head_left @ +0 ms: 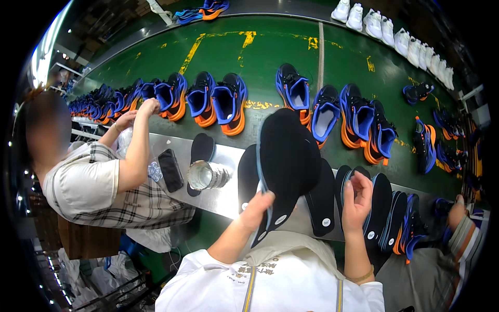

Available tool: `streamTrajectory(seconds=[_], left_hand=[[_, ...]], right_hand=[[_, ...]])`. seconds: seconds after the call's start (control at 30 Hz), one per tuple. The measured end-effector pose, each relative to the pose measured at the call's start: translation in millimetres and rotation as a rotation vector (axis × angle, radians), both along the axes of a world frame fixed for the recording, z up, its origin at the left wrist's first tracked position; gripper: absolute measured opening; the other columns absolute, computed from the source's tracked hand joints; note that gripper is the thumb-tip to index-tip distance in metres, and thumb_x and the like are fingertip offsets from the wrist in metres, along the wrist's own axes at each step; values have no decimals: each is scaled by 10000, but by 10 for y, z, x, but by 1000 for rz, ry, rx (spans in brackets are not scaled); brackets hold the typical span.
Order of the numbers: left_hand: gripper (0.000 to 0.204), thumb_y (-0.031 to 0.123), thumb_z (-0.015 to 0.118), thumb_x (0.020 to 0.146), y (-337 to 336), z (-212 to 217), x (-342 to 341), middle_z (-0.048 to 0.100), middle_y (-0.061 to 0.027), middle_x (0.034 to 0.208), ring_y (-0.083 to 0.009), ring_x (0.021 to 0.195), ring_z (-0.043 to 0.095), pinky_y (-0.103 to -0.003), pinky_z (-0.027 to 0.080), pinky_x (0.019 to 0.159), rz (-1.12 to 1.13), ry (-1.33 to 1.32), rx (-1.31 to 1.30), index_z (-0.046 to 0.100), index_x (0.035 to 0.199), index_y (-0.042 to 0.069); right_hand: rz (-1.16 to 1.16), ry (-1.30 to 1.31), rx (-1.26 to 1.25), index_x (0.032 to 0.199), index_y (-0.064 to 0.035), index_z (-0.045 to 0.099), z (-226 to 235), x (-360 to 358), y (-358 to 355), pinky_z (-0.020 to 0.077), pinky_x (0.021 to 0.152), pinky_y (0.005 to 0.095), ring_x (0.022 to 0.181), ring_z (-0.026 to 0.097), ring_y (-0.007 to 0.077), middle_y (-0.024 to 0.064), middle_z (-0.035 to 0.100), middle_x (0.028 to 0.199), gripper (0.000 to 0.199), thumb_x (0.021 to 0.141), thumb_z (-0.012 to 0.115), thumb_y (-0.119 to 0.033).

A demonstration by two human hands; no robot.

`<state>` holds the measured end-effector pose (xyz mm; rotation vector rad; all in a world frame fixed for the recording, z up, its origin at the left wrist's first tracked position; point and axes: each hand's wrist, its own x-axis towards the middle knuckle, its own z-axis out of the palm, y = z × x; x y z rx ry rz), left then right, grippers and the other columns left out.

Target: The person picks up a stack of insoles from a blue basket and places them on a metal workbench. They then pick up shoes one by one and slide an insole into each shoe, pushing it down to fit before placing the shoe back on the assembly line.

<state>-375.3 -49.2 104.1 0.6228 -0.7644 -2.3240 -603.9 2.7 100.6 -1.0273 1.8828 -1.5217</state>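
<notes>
My left hand (pixel 255 210) is closed on black insoles (pixel 283 156) with a blue-grey edge, held upright by the heel end above the bench. At least two seem to be overlapped there. My right hand (pixel 356 202) is raised beside more black insoles (pixel 378 200), fingers half bent and apart, with nothing visible in them. One more insole (pixel 319 200) lies between my hands, a round white sticker on its heel. Beyond the insoles, black running shoes (pixel 325 115) with blue collars and orange soles stand on the green surface.
To my left a co-worker (pixel 99 171) reaches toward the shoe row (pixel 171 96). A metal can (pixel 208 176), a phone (pixel 170 170) and a loose insole (pixel 201 148) lie on the metal ledge (pixel 227 156). White shoes (pixel 387 30) line the far edge. Another person's hand (pixel 457 213) shows at right.
</notes>
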Motion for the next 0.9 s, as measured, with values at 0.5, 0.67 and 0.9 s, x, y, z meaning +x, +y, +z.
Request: streamTrajectory(seconds=[0.5, 0.67, 0.9], left_hand=[[756, 253, 692, 725, 23, 447, -346, 313, -150, 1253, -270, 1194, 317, -362, 261, 996, 116, -547, -654, 301, 1333, 30], [666, 227, 635, 763, 15, 420, -377, 331, -162, 1248, -263, 1183, 340, -347, 279, 985, 61, -467, -476, 325, 1311, 9], [680, 550, 266, 875, -118, 288, -312, 529, -213, 1064, -348, 912, 553, -406, 452, 795, -19, 264, 161, 339, 1260, -7]], right_hand=[[557, -328, 20, 1108, -35, 375, 792, 302, -327, 336, 903, 338, 1083, 435, 201, 143, 394, 1206, 711, 578, 805, -232], [513, -407, 17, 1124, -42, 367, 822, 195, -288, 327, 921, 341, 1081, 438, 189, 120, 411, 1186, 733, 558, 811, -179], [-156, 442, 460, 1084, -51, 436, 684, -912, 308, 393, 817, 340, 952, 460, 245, 113, 422, 1055, 616, 601, 764, -244]])
